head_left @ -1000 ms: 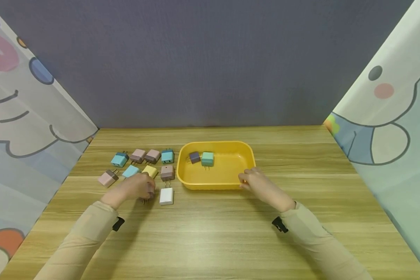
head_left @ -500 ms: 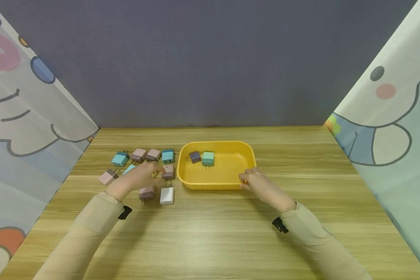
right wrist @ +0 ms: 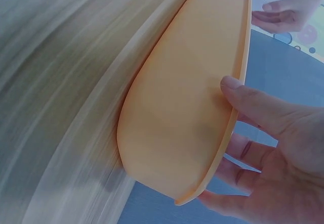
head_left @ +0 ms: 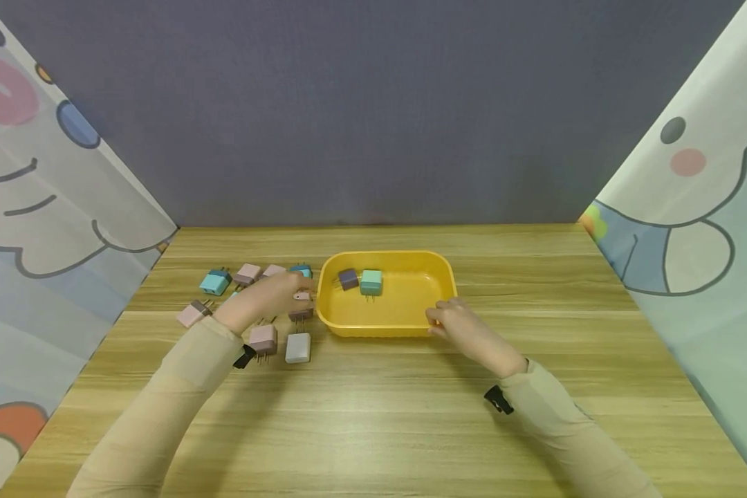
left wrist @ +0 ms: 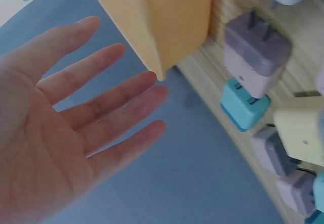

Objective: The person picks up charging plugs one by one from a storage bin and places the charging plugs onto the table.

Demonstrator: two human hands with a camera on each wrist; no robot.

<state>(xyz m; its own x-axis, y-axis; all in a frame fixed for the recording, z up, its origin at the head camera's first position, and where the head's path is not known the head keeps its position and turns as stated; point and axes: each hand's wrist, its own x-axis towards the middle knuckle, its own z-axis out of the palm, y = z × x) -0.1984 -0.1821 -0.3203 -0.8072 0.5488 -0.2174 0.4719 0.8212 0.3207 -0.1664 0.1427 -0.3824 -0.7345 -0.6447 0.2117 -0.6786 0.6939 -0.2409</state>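
Note:
My left hand [head_left: 268, 296] hovers over a group of plug-in chargers, fingers extended; in the left wrist view the palm and spread fingers [left wrist: 111, 115] hold nothing. Under and around it are a pink charger [head_left: 263, 339], a white charger [head_left: 298, 348] and a turquoise charger [head_left: 214, 282]. A cream-yellow charger [left wrist: 298, 128] is hidden by the hand in the head view. My right hand [head_left: 463, 328] grips the near right rim of a yellow plastic bin [right wrist: 172, 97], thumb against its outer wall, fingers over the edge. Inside lie a green charger [head_left: 371, 282] and a dark purple charger [head_left: 348, 279].
Several more chargers lie left of the bin, one pink charger [head_left: 194, 313] farthest left. The wood-grain table [head_left: 373, 415] meets a dark grey panel [head_left: 373, 124] at the back. Cartoon-printed curtains [head_left: 678, 194] hang at both sides.
My left hand has let go of the pink charger at the front, then risen and moved right toward the bin's left end. My right hand stays at the rim.

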